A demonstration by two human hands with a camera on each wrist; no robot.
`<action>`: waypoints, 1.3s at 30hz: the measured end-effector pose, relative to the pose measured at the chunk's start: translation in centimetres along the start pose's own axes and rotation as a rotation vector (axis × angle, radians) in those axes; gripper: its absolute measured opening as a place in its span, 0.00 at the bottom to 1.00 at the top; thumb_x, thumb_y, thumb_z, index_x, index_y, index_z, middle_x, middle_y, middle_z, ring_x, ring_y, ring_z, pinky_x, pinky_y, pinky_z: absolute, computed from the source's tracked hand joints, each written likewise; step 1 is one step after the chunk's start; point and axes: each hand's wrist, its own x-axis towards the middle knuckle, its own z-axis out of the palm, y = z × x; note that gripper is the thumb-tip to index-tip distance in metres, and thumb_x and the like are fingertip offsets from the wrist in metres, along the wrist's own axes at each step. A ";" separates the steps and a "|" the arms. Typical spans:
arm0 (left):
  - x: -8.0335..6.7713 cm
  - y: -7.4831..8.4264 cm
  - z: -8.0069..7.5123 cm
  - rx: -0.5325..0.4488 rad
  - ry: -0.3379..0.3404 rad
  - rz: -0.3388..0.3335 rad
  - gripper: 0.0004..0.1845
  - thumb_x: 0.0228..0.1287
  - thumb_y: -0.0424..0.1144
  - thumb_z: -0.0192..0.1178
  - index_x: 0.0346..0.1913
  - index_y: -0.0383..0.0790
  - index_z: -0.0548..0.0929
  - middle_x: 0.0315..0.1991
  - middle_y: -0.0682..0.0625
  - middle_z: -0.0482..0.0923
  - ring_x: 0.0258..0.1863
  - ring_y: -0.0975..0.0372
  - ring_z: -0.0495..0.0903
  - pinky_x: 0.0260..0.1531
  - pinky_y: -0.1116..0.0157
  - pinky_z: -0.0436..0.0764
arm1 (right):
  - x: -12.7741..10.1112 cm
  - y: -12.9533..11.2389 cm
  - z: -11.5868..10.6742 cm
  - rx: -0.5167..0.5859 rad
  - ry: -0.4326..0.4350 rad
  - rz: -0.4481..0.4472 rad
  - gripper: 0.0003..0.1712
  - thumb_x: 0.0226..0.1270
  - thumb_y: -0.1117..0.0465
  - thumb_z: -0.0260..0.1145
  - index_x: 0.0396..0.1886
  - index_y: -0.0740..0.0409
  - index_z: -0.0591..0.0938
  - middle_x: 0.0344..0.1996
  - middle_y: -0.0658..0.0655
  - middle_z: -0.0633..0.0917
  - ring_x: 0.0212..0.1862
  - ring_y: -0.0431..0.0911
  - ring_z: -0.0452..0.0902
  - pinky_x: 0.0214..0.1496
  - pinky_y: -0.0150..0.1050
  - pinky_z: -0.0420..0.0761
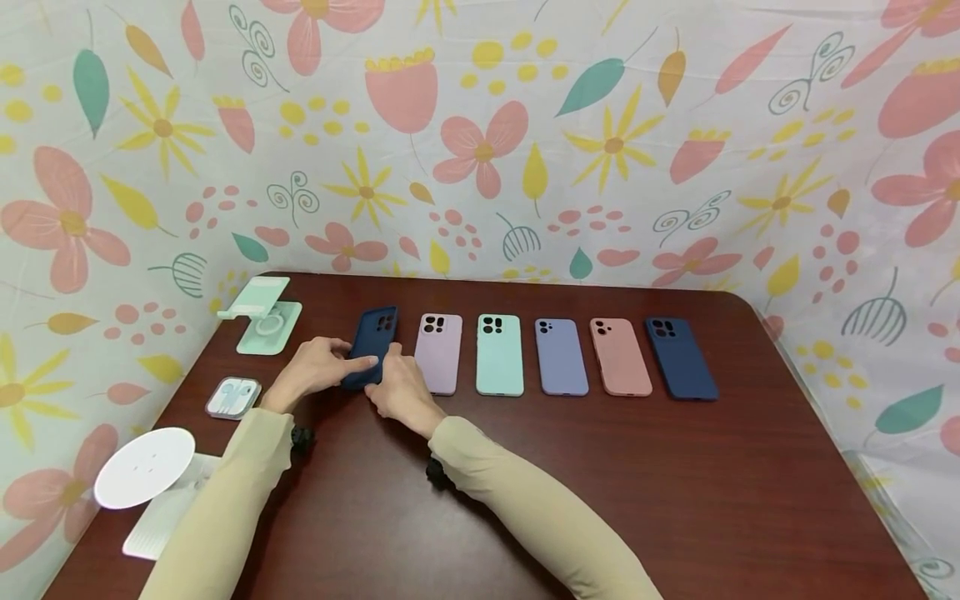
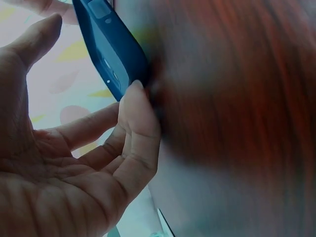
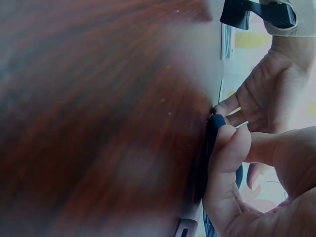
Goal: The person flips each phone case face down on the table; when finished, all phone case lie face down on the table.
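Both hands are at a dark blue phone case (image 1: 372, 332) at the left end of a row of phone cases. Its hollow inner side faces up. My left hand (image 1: 318, 364) is on its left side. In the left wrist view, bent fingertips touch a corner of the case (image 2: 118, 54), while the thumb stands apart over it. At the near right side, my right hand (image 1: 405, 387) pinches the edge between thumb and fingers. The right wrist view shows the case (image 3: 216, 126) close along the tabletop, partly hidden by the right fingers.
Rightward stand lilac (image 1: 444, 360), mint (image 1: 500, 362), periwinkle (image 1: 561, 362), pink (image 1: 622, 362) and navy (image 1: 684, 367) cases. On the left are a mint folding stand (image 1: 285, 333), boxed earphones (image 1: 233, 398) and a white round-topped stand (image 1: 146, 468). A patterned cloth (image 1: 480, 125) hangs behind the table (image 1: 600, 483).
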 end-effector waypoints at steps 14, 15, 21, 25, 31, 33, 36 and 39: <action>0.1 0.3 0.3 -0.024 -0.012 -0.013 0.53 0.69 0.73 0.65 0.75 0.26 0.75 0.73 0.27 0.77 0.69 0.38 0.81 0.66 0.42 0.84 | -0.1 0.3 0.3 0.015 0.052 -0.046 0.55 0.75 0.56 0.75 0.89 0.58 0.52 0.16 0.48 0.86 0.18 0.39 0.85 0.29 0.31 0.83; 0.1 0.4 0.3 -0.025 -0.014 -0.011 0.53 0.69 0.73 0.64 0.75 0.26 0.76 0.74 0.27 0.77 0.69 0.38 0.81 0.66 0.42 0.84 | 0.0 0.4 0.3 0.005 0.058 -0.053 0.55 0.74 0.56 0.75 0.89 0.59 0.53 0.16 0.48 0.86 0.18 0.39 0.84 0.30 0.31 0.82; 0.2 0.5 0.3 -0.037 -0.018 0.001 0.52 0.70 0.73 0.64 0.74 0.26 0.77 0.71 0.27 0.79 0.62 0.41 0.87 0.61 0.47 0.87 | -0.8 -0.1 0.1 -0.007 0.093 -0.094 0.53 0.75 0.57 0.74 0.89 0.61 0.53 0.18 0.48 0.86 0.18 0.38 0.83 0.30 0.31 0.81; 0.4 0.5 0.3 -0.069 -0.033 -0.004 0.50 0.70 0.72 0.64 0.73 0.27 0.78 0.66 0.28 0.83 0.45 0.51 0.93 0.51 0.56 0.89 | -3.5 -2.0 -1.5 0.031 0.106 -0.095 0.50 0.76 0.61 0.73 0.88 0.62 0.56 0.22 0.53 0.88 0.19 0.40 0.84 0.30 0.33 0.83; 0.3 0.6 0.3 -0.135 -0.041 -0.002 0.46 0.74 0.67 0.64 0.72 0.26 0.79 0.54 0.33 0.89 0.39 0.58 0.93 0.44 0.64 0.88 | -4.2 -2.8 -1.9 0.002 0.130 -0.098 0.50 0.76 0.59 0.74 0.87 0.62 0.57 0.29 0.55 0.91 0.21 0.39 0.84 0.30 0.31 0.82; 0.3 0.6 0.3 -0.157 -0.043 0.010 0.43 0.75 0.64 0.64 0.71 0.25 0.80 0.47 0.36 0.90 0.38 0.59 0.92 0.45 0.64 0.90 | -2.7 -1.9 -0.9 0.000 0.136 -0.101 0.51 0.75 0.58 0.75 0.87 0.59 0.57 0.33 0.56 0.91 0.22 0.39 0.84 0.30 0.32 0.82; 0.4 0.4 0.3 -0.199 -0.054 0.041 0.41 0.77 0.62 0.64 0.70 0.25 0.80 0.44 0.38 0.91 0.37 0.61 0.91 0.47 0.62 0.92 | -1.5 -1.2 -0.1 0.007 0.141 -0.113 0.52 0.73 0.58 0.76 0.87 0.58 0.56 0.36 0.57 0.92 0.24 0.40 0.85 0.30 0.34 0.84; 0.5 0.1 0.4 -0.253 -0.075 0.082 0.38 0.79 0.59 0.62 0.70 0.24 0.80 0.47 0.37 0.92 0.39 0.63 0.91 0.47 0.63 0.92 | -2.9 -2.2 -0.9 0.003 0.158 -0.135 0.51 0.72 0.60 0.76 0.86 0.61 0.59 0.40 0.60 0.93 0.28 0.43 0.87 0.34 0.36 0.85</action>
